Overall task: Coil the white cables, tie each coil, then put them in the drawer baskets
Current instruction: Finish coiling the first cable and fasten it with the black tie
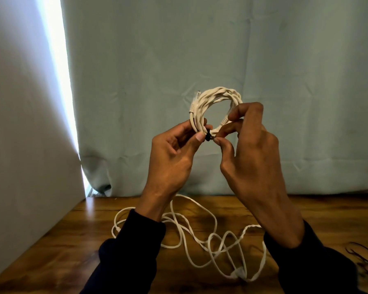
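Nearest to me, on the wooden counter (89,234), a second white cable (200,240) lies loose and uncoiled, its loops crossing one another between my two dark sleeves. A few thin black ties (363,257) sit at the counter's right edge.

Above that, I hold the coiled cable (216,98) up in the air, clear of the counter. My left hand (174,149) grips the coil's lower left side, thumb pressed against a small black tie (208,137) at the bottom of the bundle. My right hand (249,145) pinches at the same tie from the other side, fingers curled through the coil near a connector.

Behind: a pale green curtain (221,49) and a white panel (19,124) to the left.

Judgement: tying step under way; the tie does not look fully secured. Risks: if the pinch slips, the tie loosens and the turns spring apart. The free connector end at upper left may work out of the bundle. The drawer baskets are not in view.
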{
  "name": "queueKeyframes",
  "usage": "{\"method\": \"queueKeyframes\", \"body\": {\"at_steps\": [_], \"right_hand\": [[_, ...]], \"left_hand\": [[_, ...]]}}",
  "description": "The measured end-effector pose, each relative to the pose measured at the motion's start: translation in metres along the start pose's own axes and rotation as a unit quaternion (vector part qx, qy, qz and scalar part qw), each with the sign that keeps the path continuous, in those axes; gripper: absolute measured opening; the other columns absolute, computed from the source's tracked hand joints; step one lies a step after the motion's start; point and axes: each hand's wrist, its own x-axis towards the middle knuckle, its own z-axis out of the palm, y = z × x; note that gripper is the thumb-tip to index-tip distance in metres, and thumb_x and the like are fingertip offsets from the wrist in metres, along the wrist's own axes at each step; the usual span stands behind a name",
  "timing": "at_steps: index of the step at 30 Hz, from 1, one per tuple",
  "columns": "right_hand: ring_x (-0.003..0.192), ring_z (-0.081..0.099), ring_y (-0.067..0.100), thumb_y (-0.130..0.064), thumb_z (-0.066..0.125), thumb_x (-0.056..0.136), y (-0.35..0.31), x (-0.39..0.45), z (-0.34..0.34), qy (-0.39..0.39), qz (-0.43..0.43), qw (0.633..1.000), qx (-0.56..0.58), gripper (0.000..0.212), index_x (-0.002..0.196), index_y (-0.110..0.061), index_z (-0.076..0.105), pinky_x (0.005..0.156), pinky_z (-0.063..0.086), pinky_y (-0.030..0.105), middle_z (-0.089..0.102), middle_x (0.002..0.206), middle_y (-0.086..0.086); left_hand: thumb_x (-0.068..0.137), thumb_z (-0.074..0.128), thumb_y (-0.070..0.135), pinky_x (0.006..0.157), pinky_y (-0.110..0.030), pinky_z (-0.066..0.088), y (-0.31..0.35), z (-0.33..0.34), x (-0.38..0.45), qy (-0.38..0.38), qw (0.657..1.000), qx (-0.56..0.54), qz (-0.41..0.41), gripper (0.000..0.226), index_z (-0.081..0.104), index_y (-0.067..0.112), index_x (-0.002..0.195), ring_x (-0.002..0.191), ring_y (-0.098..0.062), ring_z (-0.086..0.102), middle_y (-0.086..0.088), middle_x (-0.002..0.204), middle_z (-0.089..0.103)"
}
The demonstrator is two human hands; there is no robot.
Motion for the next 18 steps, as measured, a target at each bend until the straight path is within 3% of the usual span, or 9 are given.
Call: {"method": "queueKeyframes", "body": {"at_steps": [4, 8, 11, 13, 18], "right_hand": [[0.081, 0.054, 0.008, -0.013, 0.068, 0.092, 0.000, 0.002, 0.001, -0.021, 0.023, 0.999, 0.011, 0.039, 0.124, -0.010, 0.046, 0.067, 0.041, -0.004, 0.059, 0.102, 0.004], [0.085, 0.061, 0.021, -0.008, 0.072, 0.087, -0.003, -0.004, 0.002, -0.020, -0.033, 0.998, -0.055, 0.043, 0.125, -0.007, 0.051, 0.068, 0.041, 0.016, 0.065, 0.102, 0.015], [0.086, 0.061, 0.023, -0.007, 0.074, 0.085, -0.001, -0.008, 0.004, -0.012, -0.052, 0.995, -0.086, 0.031, 0.115, -0.009, 0.064, 0.068, 0.035, 0.016, 0.069, 0.100, 0.013], [0.085, 0.064, 0.028, -0.007, 0.077, 0.083, 0.002, -0.009, 0.006, 0.015, -0.070, 0.993, -0.090, 0.022, 0.104, -0.007, 0.071, 0.072, 0.038, 0.024, 0.072, 0.097, 0.013], [0.085, 0.066, 0.030, -0.007, 0.075, 0.084, 0.005, -0.010, 0.011, 0.041, -0.068, 0.994, -0.075, 0.018, 0.102, -0.005, 0.074, 0.075, 0.041, 0.027, 0.073, 0.097, 0.015]], "left_hand": [[0.095, 0.061, 0.009, 0.094, -0.023, 0.054, 0.000, 0.000, 0.001, -0.004, 1.000, 0.004, 0.004, 0.027, 0.064, 0.030, 0.112, 0.106, -0.005, 0.069, 0.018, 0.104, 0.072], [0.095, 0.061, 0.008, 0.095, -0.027, 0.055, -0.003, 0.000, 0.001, 0.002, 1.000, -0.017, -0.008, 0.026, 0.065, 0.025, 0.114, 0.106, -0.008, 0.070, 0.012, 0.106, 0.073], [0.095, 0.061, 0.008, 0.095, -0.031, 0.056, -0.005, 0.002, 0.000, 0.014, 0.999, -0.036, -0.030, 0.025, 0.066, 0.021, 0.116, 0.105, -0.010, 0.071, 0.007, 0.108, 0.074], [0.095, 0.061, 0.009, 0.096, -0.032, 0.056, -0.006, 0.003, -0.001, 0.017, 0.998, -0.046, -0.036, 0.025, 0.066, 0.021, 0.116, 0.105, -0.012, 0.071, 0.004, 0.109, 0.074], [0.094, 0.061, 0.011, 0.094, -0.031, 0.056, -0.007, 0.003, 0.000, 0.025, 0.997, -0.058, -0.044, 0.025, 0.066, 0.021, 0.116, 0.105, -0.013, 0.071, 0.003, 0.108, 0.075]]}}
